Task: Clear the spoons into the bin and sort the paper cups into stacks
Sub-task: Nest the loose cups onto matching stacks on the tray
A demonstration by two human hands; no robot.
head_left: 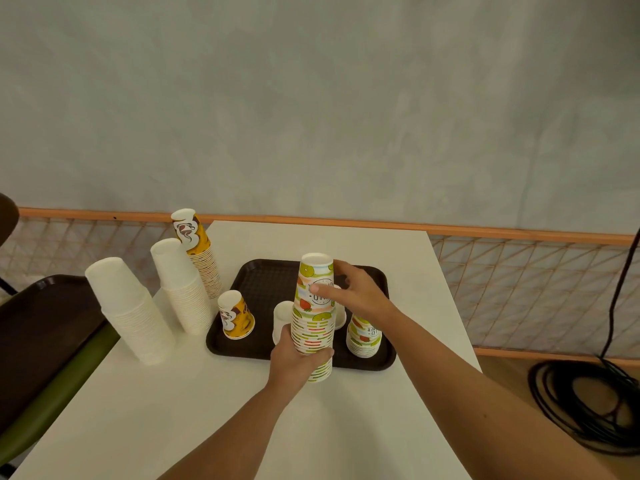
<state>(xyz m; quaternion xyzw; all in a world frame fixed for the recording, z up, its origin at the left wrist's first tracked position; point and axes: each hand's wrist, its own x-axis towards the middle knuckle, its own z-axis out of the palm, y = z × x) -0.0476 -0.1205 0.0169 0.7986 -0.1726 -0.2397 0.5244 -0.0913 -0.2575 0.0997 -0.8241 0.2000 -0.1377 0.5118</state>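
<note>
A tall upside-down stack of fruit-print paper cups [314,306] stands at the near edge of the dark tray [263,282]. My left hand [298,362] is wrapped around its lower part. My right hand [356,292] rests on the top cup, thumb on its front and fingers behind. On the tray stand a short fruit-print stack [363,336], a yellow-print cup [237,315] and a white cup [282,318], partly hidden by my left hand. No spoons are in view.
On the white table [242,410], left of the tray, stand two tall white cup stacks [130,310] [181,285] and a yellow-print stack [199,251]. A dark and green chair [52,358] sits at the left. Black cables [588,403] lie on the floor to the right. A mesh railing [519,282] runs behind.
</note>
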